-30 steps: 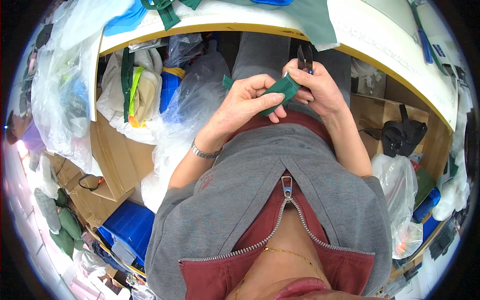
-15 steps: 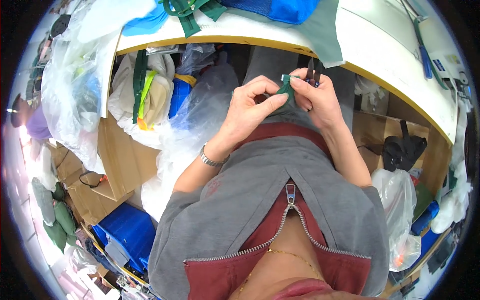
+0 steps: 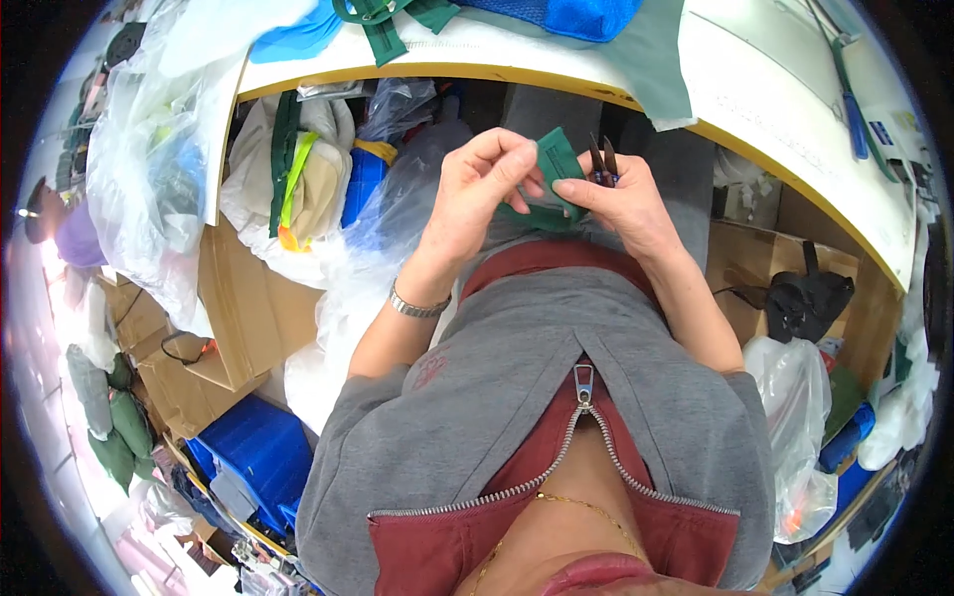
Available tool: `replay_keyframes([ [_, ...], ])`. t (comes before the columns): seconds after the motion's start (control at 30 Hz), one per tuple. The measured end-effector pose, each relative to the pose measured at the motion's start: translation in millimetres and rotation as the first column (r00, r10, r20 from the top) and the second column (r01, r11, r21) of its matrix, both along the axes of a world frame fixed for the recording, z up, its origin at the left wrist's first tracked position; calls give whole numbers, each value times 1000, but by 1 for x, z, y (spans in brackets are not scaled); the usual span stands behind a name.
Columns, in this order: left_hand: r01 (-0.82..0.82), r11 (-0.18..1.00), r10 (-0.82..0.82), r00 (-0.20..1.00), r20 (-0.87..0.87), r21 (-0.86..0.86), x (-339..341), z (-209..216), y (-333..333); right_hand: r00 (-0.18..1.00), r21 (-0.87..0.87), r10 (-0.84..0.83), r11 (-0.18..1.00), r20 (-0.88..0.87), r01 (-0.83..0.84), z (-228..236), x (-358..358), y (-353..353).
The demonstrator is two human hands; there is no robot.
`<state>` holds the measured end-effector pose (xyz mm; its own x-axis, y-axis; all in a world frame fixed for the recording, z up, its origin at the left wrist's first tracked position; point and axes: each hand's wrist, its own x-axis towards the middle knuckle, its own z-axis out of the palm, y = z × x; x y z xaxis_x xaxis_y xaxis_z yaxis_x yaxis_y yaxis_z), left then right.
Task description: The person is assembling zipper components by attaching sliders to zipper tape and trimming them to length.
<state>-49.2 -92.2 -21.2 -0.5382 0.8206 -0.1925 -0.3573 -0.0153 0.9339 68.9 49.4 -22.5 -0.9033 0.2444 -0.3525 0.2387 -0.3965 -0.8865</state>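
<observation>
In front of my waist, below the table's edge, both hands work on a dark green fabric piece (image 3: 559,157), with its flat stitched end standing up. My right hand (image 3: 636,207) pinches it under the thumb. A small pair of thread snips (image 3: 603,164) is also held in that hand, blades pointing up. On the other side, my left hand (image 3: 475,189) has its thumb and fingers pinched together beside the fabric's left edge. Whether a thread or a fold lies between those fingertips is hidden. The lower part of the fabric hangs between the hands.
The white table (image 3: 735,74) curves across the top, bearing green straps (image 3: 386,42) and a blue mesh item (image 3: 596,18). Plastic bags (image 3: 149,189), cardboard (image 3: 248,308) and a blue bin (image 3: 253,457) lie left. A black strapped item (image 3: 810,298) sits on the right.
The green fabric, bunched before, is now spread with its flat end upright. My left hand has moved slightly up and left, its fingers drawn off the fabric's middle.
</observation>
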Motion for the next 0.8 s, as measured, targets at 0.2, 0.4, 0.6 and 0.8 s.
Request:
replay_keyframes([
  [0.2,120,981,-136,985,-106,-152,-16,4,-2,997,65,75,995,-17,-74,-3,1,-3],
  [0.4,179,983,-184,941,283,45,-16,0,-2,992,87,114,990,-48,-110,-2,0,-1],
  [0.6,112,988,-107,993,53,-105,-18,3,0,989,110,145,983,3,-145,-2,2,1],
  [0.8,4,999,-2,997,74,-39,-42,3,-15,947,138,316,937,54,-320,-5,9,12],
])
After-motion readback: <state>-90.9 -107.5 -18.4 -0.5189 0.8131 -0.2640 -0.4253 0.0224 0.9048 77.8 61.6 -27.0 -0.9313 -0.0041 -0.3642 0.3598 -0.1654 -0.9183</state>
